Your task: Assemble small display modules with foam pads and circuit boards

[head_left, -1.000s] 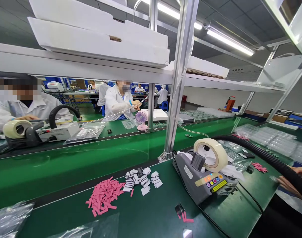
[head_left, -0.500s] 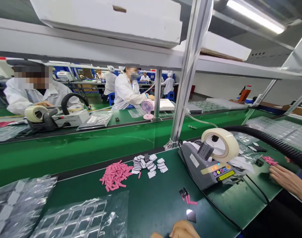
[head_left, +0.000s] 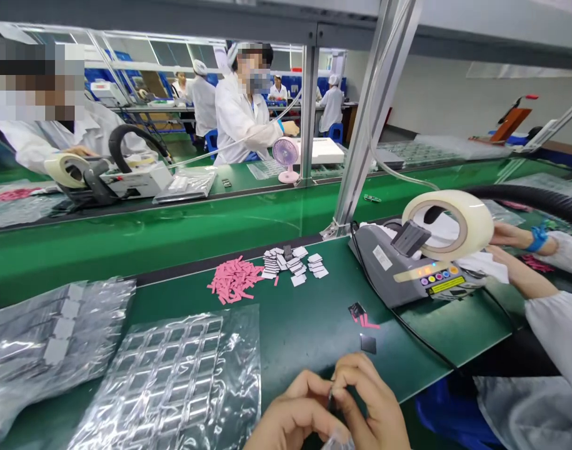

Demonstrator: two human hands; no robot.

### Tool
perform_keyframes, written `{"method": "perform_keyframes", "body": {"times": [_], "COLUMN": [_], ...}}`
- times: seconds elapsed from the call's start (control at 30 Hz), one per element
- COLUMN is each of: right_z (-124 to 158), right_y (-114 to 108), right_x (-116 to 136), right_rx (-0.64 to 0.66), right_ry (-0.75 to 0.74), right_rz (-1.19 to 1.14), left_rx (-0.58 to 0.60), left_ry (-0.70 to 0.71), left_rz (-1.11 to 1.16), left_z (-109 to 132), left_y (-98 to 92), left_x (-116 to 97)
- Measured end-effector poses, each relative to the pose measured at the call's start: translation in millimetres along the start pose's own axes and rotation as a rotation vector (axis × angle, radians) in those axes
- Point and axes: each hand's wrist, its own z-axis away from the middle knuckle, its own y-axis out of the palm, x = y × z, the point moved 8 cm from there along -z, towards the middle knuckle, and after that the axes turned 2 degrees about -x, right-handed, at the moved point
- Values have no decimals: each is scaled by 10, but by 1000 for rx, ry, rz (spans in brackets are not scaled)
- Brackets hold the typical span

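At the bottom of the view, my left hand (head_left: 295, 409) and my right hand (head_left: 372, 403) meet fingertip to fingertip. Both are pinched on a small thin dark piece (head_left: 331, 399), seen nearly edge-on and mostly hidden by the fingers. Just beyond them on the green bench lies a flat dark square (head_left: 367, 344). Behind that, a few pink strips (head_left: 367, 320) rest beside a small black piece (head_left: 356, 310). Farther back are a heap of pink strips (head_left: 234, 280) and several white-faced small pieces (head_left: 297, 265). A bit of clear plastic shows below my fingers.
A tape dispenser (head_left: 402, 275) with a large roll stands to the right, its cable crossing the bench. A clear compartment tray (head_left: 168, 369) and bagged sheets (head_left: 60, 337) lie left. A co-worker's arms (head_left: 524, 269) reach in behind the dispenser. A metal post (head_left: 361, 144) rises behind the bench.
The view has tilted down and shifted slightly left. My hands, barely in the frame before, now show more fully with fingertips together. The co-worker's hands at right have moved behind the tape dispenser.
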Motion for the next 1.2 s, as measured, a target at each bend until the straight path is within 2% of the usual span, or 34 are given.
{"method": "perform_keyframes", "body": {"times": [0.1,0.17,0.33,0.43,0.5,0.6,0.67,0.77,0.9,0.97,1.03,1.1,1.2], "right_z": [-5,10,93,186,279,370,354,189,-106,-187,-231,-238,-254], "right_y": [58,38,-146,-125,-23,74,56,-51,-159,-150,-130,-111,-144], "right_x": [31,55,142,-37,-224,-435,-458,-243,402,614,692,669,478], "right_rx": [133,172,171,242,320,327,297,299,306,287,264,259,242], "right_ry": [9,13,9,123,157,127,115,47,-349,-503,-569,-582,-425], "right_rz": [-3,11,39,38,155,352,374,305,355,441,484,478,252], "left_rx": [18,0,-210,-315,-351,-340,-309,-220,-56,-26,-59,-97,-114], "left_ry": [-16,-58,-168,-161,-141,-154,-175,-196,-185,-153,-131,-113,-120], "left_rz": [25,68,328,398,375,325,278,201,120,81,38,7,114], "left_z": [-16,-3,92,142,167,186,180,134,61,43,42,54,80], "left_y": [21,55,-5,-171,-289,-353,-320,-189,23,70,57,36,39], "left_x": [-8,-23,-55,-67,-76,-66,-66,-98,-156,-178,-186,-203,-223]}}
